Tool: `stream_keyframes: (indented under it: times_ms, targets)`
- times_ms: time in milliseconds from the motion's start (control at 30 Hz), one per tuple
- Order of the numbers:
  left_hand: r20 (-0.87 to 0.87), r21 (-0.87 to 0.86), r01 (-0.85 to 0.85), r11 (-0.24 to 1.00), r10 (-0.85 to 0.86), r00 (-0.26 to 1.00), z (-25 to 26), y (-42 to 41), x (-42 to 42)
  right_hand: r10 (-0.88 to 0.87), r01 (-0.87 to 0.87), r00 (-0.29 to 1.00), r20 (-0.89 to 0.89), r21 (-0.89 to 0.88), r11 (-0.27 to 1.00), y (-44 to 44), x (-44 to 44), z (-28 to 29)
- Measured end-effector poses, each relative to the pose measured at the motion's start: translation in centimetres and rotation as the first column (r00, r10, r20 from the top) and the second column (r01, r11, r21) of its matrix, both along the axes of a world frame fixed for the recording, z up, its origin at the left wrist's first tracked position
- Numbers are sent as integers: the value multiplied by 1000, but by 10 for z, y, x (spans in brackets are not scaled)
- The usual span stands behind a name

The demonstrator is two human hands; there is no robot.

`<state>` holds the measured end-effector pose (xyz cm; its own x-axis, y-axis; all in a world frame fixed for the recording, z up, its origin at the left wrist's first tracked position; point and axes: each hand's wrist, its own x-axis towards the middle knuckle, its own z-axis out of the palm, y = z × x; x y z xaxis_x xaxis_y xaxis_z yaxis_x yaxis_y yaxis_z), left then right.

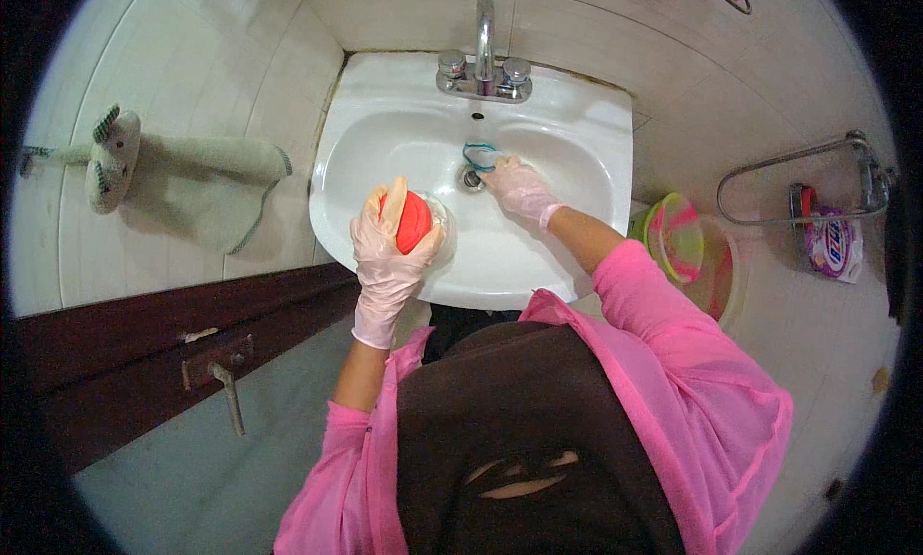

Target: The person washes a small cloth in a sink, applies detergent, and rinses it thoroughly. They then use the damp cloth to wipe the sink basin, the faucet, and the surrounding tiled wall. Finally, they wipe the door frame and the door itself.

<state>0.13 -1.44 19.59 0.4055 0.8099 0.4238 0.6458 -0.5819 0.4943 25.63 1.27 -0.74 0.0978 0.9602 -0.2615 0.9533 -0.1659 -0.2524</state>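
Both hands wear thin, pale gloves over a white ceramic washbasin (pixel 505 259). My left hand (pixel 393 245) is wrapped around a round container with a red lid (pixel 414 223), at the left front of the bowl; its clear lower part shows beside the fingers. In my right hand (pixel 518 187) is a small clear item with a teal rim (pixel 479 156), held by the fingertips just above the metal drain (pixel 471 180); its exact kind cannot be told. Behind the hands, a chrome two-handle faucet (pixel 484 79) stands at the basin's back, with no water seen running.
A grey-green animal-shaped towel (pixel 209 173) hangs on the left wall. Below it is a dark door frame with a metal latch (pixel 231 396). Right of the basin are a green-and-pink plastic tub (pixel 674 237), a metal wall rack (pixel 793 219) and a purple packet (pixel 835 248).
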Motion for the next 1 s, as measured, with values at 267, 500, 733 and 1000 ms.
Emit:
stream_keyframes:
  times_ms: [267,500,733,1000]
  targets:
    - [2,15,1,1000,-1,1000,-3,-1,-5,438,-423,898,47,375,825,23,34,117]
    - [14,-2,60,998,-60,998,-3,9,-3,56,-56,998,12,44,997,-34,31,78]
    - [-9,22,109,994,-109,994,0,11,3,62,-235,900,-432,-359,903,-84,23,116]
    - [227,-8,114,993,-109,968,1,19,30,-328,235,-424,-844,-452,861,-97,20,143]
